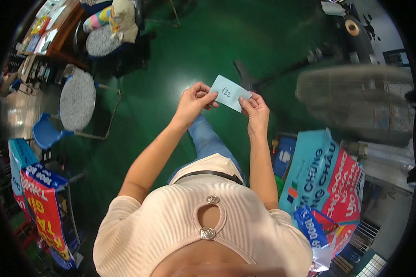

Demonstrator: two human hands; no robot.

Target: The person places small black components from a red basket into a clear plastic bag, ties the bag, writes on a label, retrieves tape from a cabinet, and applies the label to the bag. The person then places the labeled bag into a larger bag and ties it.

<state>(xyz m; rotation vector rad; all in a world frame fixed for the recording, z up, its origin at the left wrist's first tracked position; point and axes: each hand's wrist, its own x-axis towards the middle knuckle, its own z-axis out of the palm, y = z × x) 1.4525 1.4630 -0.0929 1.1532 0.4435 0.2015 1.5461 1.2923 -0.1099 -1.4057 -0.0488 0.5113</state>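
At far left, a red, blue and teal banner stands at an angle below a blue chair, while a wooden counter strewn with papers fills the upper corner. Just right of the blue chair is an oval seat in speckled gray on a metal frame; above it, a second speckled seat bears a pale cushion. Toward the center, over a green floor, a person in a cream top, dark belt and blue jeans holds up a small, light blue card marked with dark handwriting. The left hand pinches the card's left edge, thumb on the written face and fingers curled beneath. The card is held out in front of the waist, tilted, its right end lower than its left. The right hand grips that end, thumb pressed on the face, the other fingers behind. Farther right, a blue box sits just beside a teal and red sign, and a large fan, blurred, stands above the sign near the right rim.
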